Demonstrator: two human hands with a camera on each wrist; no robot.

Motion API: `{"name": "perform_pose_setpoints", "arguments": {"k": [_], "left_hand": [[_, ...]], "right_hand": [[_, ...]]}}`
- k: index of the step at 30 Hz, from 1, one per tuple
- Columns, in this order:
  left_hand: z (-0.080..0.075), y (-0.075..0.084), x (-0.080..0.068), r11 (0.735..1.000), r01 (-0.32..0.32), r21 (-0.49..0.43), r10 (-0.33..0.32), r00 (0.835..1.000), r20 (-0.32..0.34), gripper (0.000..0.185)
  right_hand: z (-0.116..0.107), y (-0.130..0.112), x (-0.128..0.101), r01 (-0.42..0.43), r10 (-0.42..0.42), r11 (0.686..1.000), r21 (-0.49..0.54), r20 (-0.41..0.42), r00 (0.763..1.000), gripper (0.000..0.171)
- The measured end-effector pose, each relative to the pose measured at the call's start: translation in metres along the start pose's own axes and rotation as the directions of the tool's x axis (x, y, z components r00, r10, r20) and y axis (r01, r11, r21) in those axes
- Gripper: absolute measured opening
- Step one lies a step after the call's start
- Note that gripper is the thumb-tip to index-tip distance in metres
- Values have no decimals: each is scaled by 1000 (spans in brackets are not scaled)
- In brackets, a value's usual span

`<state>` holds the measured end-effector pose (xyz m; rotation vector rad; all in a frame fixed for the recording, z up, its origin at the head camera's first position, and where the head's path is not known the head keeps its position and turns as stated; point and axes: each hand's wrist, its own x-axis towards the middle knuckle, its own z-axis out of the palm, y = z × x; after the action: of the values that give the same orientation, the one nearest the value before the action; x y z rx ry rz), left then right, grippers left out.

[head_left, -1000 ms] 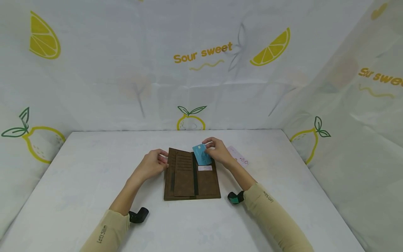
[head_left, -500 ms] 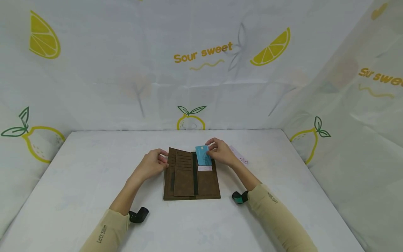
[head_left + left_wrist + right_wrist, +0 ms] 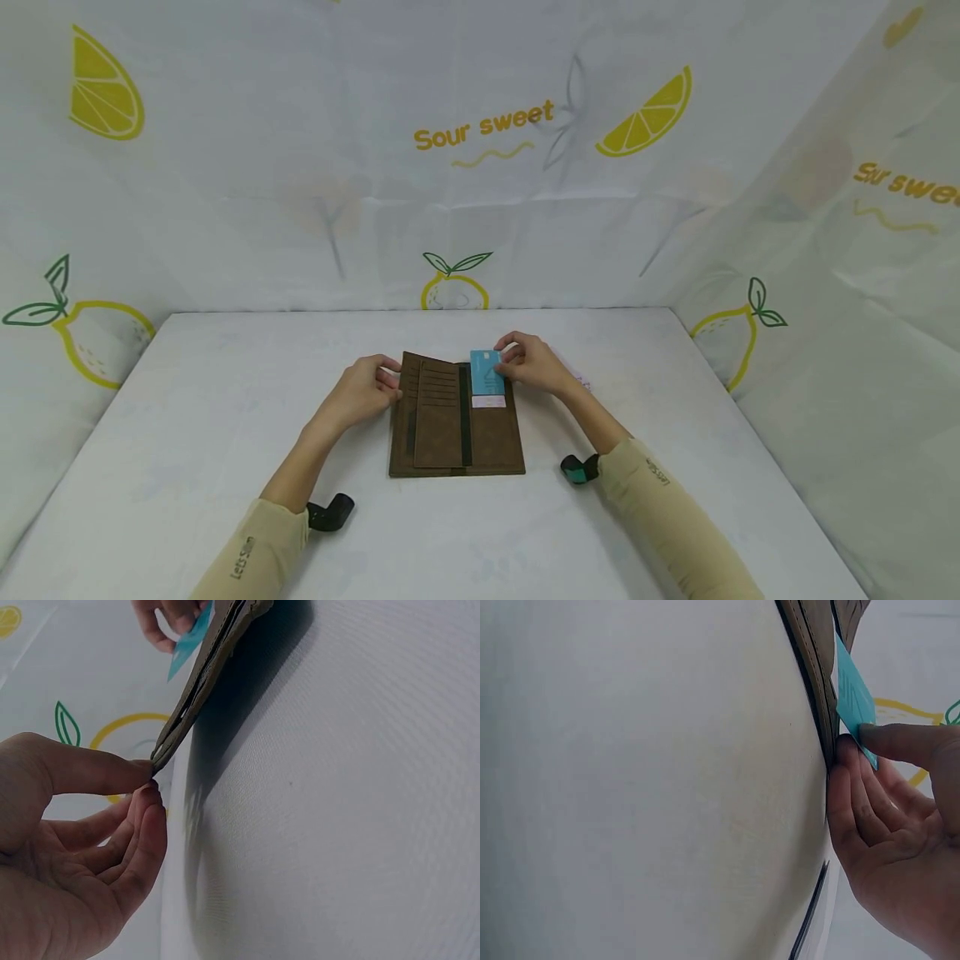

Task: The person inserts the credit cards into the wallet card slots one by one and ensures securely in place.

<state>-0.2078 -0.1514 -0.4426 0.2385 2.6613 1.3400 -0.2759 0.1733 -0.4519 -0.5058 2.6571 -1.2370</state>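
A brown long wallet [image 3: 438, 425] lies spread out on the white table, its card slots showing on the left half. My left hand [image 3: 365, 390] pinches the wallet's left edge between thumb and fingers, plain in the left wrist view [image 3: 97, 817]. Between the thumb and fingers of my right hand [image 3: 534, 364] is a light blue bank card [image 3: 486, 373], gripped by its right edge. The card stands over the upper right half of the wallet, its lower edge right at a pale paper strip [image 3: 489, 402]. In the right wrist view the card [image 3: 855, 694] slants beside the wallet's edge.
A pinkish printed paper [image 3: 583, 382] lies behind my right wrist, mostly hidden by it. Black wrist cameras [image 3: 332, 512] sit on both forearms. A white cloth with lemon prints [image 3: 454, 292] hangs behind the table's far edge.
My right hand has moved slightly right and toward me, and the blue card has turned from tilted to nearly straight, sitting a little lower. My left hand and the wallet stay nearly still.
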Motion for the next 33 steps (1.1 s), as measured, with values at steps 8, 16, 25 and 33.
{"name": "perform_pose_setpoints", "arguments": {"k": [8,16,25,33], "left_hand": [[0,0,0,1000,15,13,-15,1000,-2,39],[1,-1,0,1000,12,20,-12,1000,-3,38],[0,0,-1,1000,10,20,-10,1000,5,40],[0,1,-1,1000,3,21,-3,1000,6,39]], "right_hand": [[-2,6,0,9,-9,1000,-2,28,1000,30],[-2,6,-1,44,-41,998,-46,70,997,20],[-1,6,-3,35,-28,997,-67,100,995,10],[-3,3,-6,84,-75,994,-62,134,988,5]]}}
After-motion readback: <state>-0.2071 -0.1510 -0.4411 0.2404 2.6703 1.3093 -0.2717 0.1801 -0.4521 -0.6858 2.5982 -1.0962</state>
